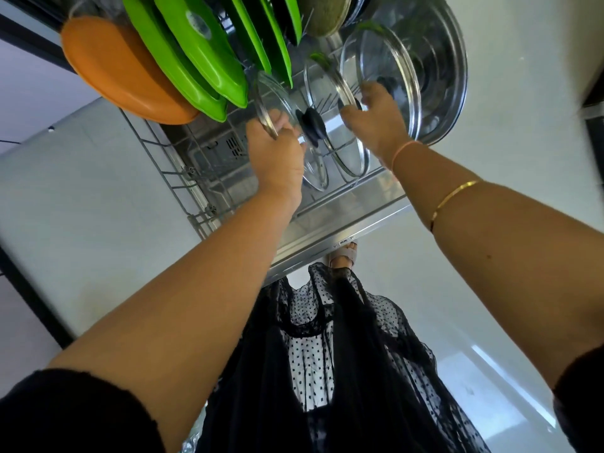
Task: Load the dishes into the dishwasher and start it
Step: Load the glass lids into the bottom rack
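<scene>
Black sleeves (pixel 65 413) frame the bottom corners, and between them hangs a sheer black dotted garment (pixel 327 371). Both bare forearms reach away from the camera over a pale glossy floor (pixel 490 289). The right forearm wears a thin gold bangle (pixel 454 197), with a pale thread band (pixel 405 148) at the wrist. A sandalled foot (pixel 343 253) shows just under the edge of the open dishwasher door (pixel 327 220).

Over the door stands the wire rack (pixel 170 171). The left grip (pixel 277 152) is closed on the rim of the small glass lid (pixel 315 168), with the fingers wrapped round its edge. This lid stands on edge at the near end of the rack, its black knob (pixel 312 125) facing right. The right grip (pixel 376 119) has its fingers curled at the rim of the middle glass lid (pixel 327 86), which stands upright just beside the small one. How firmly it holds cannot be told. Close behind that hand stands a larger glass lid (pixel 385 53), also on edge, and beyond it a big steel lid (pixel 441 76).

Farther along the rack, to the left, several green plates (pixel 196 53) lean in a row in the tines. An orange plate (pixel 121 70) sits at the outer end of the row, against the nearest green one. A dull greenish round dish (pixel 327 18) shows at the far top edge.
</scene>
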`<state>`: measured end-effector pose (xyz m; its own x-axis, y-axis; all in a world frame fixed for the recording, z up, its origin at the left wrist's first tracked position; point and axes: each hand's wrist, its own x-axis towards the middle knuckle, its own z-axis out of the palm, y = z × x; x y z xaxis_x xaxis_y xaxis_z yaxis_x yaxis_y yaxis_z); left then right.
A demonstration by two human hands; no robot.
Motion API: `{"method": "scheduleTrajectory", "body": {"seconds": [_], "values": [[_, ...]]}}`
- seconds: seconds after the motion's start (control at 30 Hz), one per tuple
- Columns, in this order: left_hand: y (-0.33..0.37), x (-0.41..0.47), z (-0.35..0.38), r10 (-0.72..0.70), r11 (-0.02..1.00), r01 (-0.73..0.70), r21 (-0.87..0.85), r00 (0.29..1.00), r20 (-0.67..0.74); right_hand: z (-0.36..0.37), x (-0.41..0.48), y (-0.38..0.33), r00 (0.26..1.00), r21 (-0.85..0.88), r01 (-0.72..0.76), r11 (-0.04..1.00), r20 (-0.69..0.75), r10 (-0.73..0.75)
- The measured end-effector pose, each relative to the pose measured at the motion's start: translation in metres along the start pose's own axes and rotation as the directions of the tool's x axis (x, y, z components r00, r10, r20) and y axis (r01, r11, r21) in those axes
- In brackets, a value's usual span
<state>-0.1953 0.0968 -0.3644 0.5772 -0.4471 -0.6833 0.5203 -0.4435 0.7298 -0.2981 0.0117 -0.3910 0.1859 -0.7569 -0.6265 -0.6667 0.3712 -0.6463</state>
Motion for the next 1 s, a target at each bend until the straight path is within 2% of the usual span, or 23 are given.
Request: {"method": "scheduleTrajectory", "body": {"seconds": [0.17, 0.27, 0.4, 0.57, 0.73, 0.9, 1.0], "values": [[-0.017, -0.011, 0.025, 0.125, 0.975, -0.137, 0.174, 0.989, 0.075, -0.006, 0.003, -0.006, 0.975, 0.311, -0.049, 0.949, -0.192, 0.113], [-0.030, -0.010, 0.035, 0.205, 0.926, -0.233, 0.296, 0.971, 0.121, -0.010, 0.004, -0.011, 0.972, 0.354, -0.047, 0.934, -0.199, 0.124], [-0.031, -0.005, 0.044, 0.224, 0.887, -0.271, 0.373, 0.960, 0.165, -0.011, 0.003, -0.012, 0.975, 0.332, -0.031, 0.943, -0.198, 0.102], [-0.026, 0.005, 0.056, 0.154, 0.887, -0.213, 0.409, 0.973, 0.173, -0.008, 0.003, -0.009, 0.976, 0.283, -0.051, 0.958, -0.190, 0.108], [-0.016, 0.015, 0.064, 0.008, 0.936, -0.037, 0.350, 0.996, 0.084, -0.006, 0.002, -0.006, 0.981, 0.247, -0.049, 0.968, -0.168, 0.093], [-0.016, 0.019, 0.068, -0.124, 0.926, 0.048, 0.374, 0.975, 0.182, -0.003, 0.006, -0.009, 0.984, 0.219, -0.042, 0.975, -0.162, 0.079], [-0.019, 0.022, 0.066, -0.176, 0.903, 0.093, 0.419, 0.971, 0.163, -0.002, 0.007, -0.013, 0.984, 0.235, -0.046, 0.971, -0.154, 0.084]]}}
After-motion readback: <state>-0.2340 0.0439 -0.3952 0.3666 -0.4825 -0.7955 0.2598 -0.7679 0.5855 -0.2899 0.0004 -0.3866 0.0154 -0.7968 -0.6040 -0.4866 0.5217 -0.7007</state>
